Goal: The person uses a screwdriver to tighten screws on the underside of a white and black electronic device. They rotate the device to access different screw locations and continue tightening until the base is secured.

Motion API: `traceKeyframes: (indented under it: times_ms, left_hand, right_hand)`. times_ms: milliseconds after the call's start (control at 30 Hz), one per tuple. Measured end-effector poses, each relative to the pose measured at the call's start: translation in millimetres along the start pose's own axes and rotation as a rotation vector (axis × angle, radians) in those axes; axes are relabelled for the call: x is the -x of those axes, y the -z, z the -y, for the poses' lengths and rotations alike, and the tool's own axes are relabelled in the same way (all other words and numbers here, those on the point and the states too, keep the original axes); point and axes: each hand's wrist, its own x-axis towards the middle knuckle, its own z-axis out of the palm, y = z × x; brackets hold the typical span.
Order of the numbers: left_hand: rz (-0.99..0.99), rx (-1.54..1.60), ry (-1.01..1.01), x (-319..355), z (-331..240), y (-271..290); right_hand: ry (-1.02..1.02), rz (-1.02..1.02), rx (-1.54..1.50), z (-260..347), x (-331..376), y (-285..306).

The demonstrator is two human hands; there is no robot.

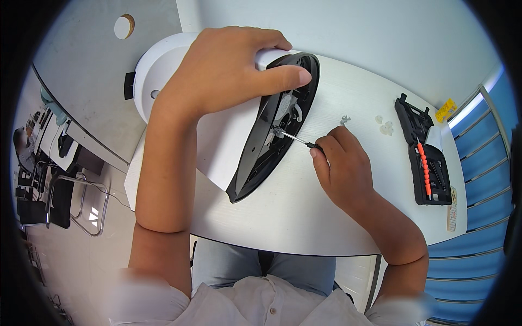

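Observation:
A white appliance [218, 140] lies on its side on the table, its black base [251, 157] turned to the right. The kind of appliance cannot be told. My left hand [228, 70] grips it from above, thumb on the black rim and fingers over the white body. In my right hand [345, 165] is a screwdriver [296, 138] with a dark handle and thin metal shaft. Its tip reaches into the recessed underside, close to the fittings there; whether it sits in a screw is too small to tell.
Beyond my right hand lies a little heap of screws [345, 119], beside small clear pieces [386, 127]. An open black tool case [417, 117] with an orange flexible shaft [424, 168] stands at the right on the white table [261, 225]. Blue panels with metal rails [473, 204] border the right side.

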Motion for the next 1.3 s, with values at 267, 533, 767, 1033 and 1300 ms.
traceKeyframes:
  times_ms: [267, 533, 767, 1033, 1300]
  left_hand:
    - [-0.001, -0.003, -0.009, -0.1, 0.6, 0.1]
    - [-0.003, 0.006, -0.016, -0.3, 0.0, 0.1]
    - [-0.013, 0.001, -0.023, -0.5, 0.9, -0.8]
    - [0.000, 0.009, -0.012, -0.2, 0.2, -0.4]
    - [0.001, -0.013, -0.019, 0.1, 0.8, -0.2]
  right_hand:
    - [-0.051, 0.000, 0.027, 2.8, -0.4, -0.4]
    - [-0.353, 0.184, -0.279, 2.0, -2.1, 1.7]
    - [-0.494, 0.351, -0.474, -0.3, -6.8, 1.5]
    - [-0.587, 0.406, -0.625, -2.9, -8.8, -0.5]
    - [-0.610, 0.424, -0.637, -3.1, -10.9, 2.3]
